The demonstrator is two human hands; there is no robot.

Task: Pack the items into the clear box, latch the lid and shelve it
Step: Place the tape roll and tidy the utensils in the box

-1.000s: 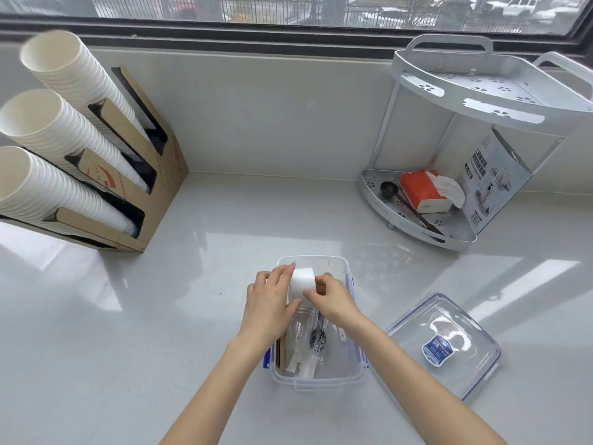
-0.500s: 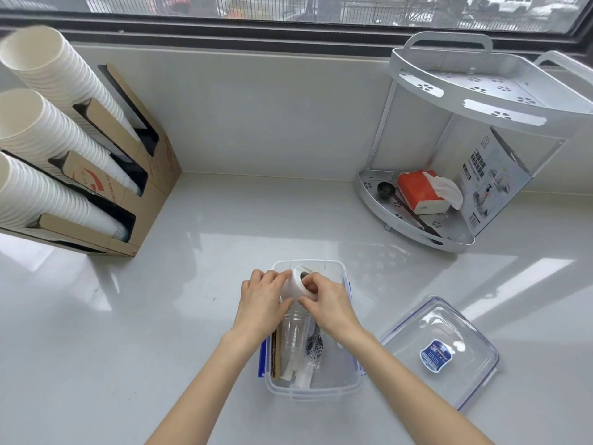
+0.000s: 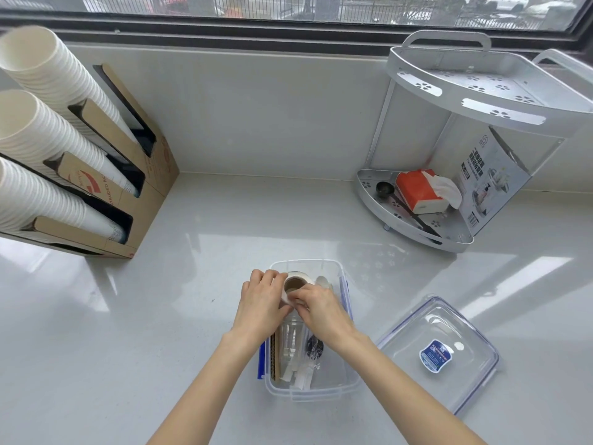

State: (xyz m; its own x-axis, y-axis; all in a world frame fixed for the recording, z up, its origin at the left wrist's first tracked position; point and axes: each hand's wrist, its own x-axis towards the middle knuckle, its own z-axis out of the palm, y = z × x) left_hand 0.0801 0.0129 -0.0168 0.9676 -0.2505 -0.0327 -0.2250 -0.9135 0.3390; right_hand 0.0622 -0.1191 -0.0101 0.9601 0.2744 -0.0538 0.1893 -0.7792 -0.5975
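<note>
A clear box [image 3: 333,385] with blue latches stands open on the white counter, near the front. Inside lie a clear plastic cup [image 3: 290,340], a wrapped black utensil [image 3: 314,348], a brown cardboard piece [image 3: 275,358] and white wrappers. Over the box's far end both hands hold a white tape roll [image 3: 296,281] with a brown core, lying flat with the core facing up. My left hand [image 3: 261,303] grips its left side; my right hand [image 3: 317,308] pinches its near edge. The clear lid [image 3: 439,351] with a blue label lies on the counter to the right of the box.
A cardboard dispenser [image 3: 138,194] with three stacks of white paper cups stands at the back left. A two-tier metal corner shelf [image 3: 462,239] at the back right holds a red tissue pack [image 3: 417,189], a black scoop and a printed box. A window runs behind.
The tape roll has been turned from upright to lying flat, core up, and lowered into the far end of the box. Both hands have stayed on it.
</note>
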